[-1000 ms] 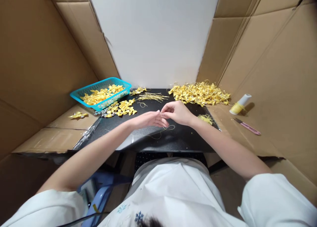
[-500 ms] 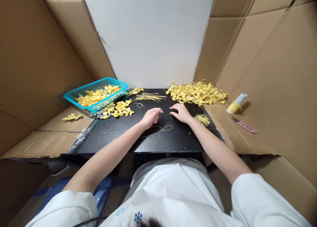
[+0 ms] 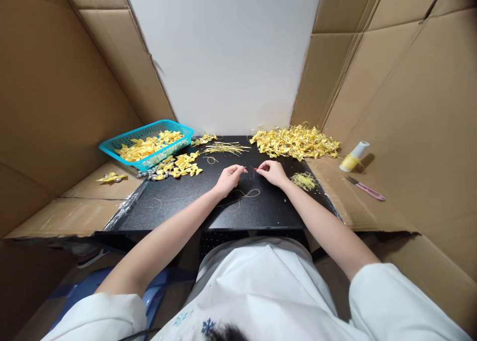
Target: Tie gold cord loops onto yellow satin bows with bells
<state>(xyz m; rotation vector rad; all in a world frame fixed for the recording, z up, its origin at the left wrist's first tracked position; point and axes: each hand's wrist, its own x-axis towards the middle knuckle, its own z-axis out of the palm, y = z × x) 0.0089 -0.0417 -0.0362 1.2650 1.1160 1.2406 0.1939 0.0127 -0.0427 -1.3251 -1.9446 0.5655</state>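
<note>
My left hand [image 3: 230, 179] is just above the middle of the black table, thumb and forefinger pinched together on a very fine thread. Facing it across a small gap is my right hand [image 3: 274, 173], its fingertips also closed in a pinch. A hair-thin strand shows at those fingertips, too fine to follow along its length. Below the hands, a loose looped thread [image 3: 250, 194] lies on the tabletop and passes behind my left forearm. Beside my right wrist sits a tangle of short yellow threads [image 3: 304, 180].
A turquoise basket [image 3: 108, 146] of yellow ribbon bows stands at left, with more bows [image 3: 184, 165] before it. Yellow strips [image 3: 227, 147] lie at the back. At right are a heap of bows [image 3: 296, 141], a thread spool [image 3: 352, 158] and a pink-handled cutter [image 3: 367, 188]. Cardboard walls flank the table.
My right hand's thumb and forefinger, spread apart before, have closed into a pinch. My left hand keeps its pinch and has barely moved. The view has shifted slightly.
</note>
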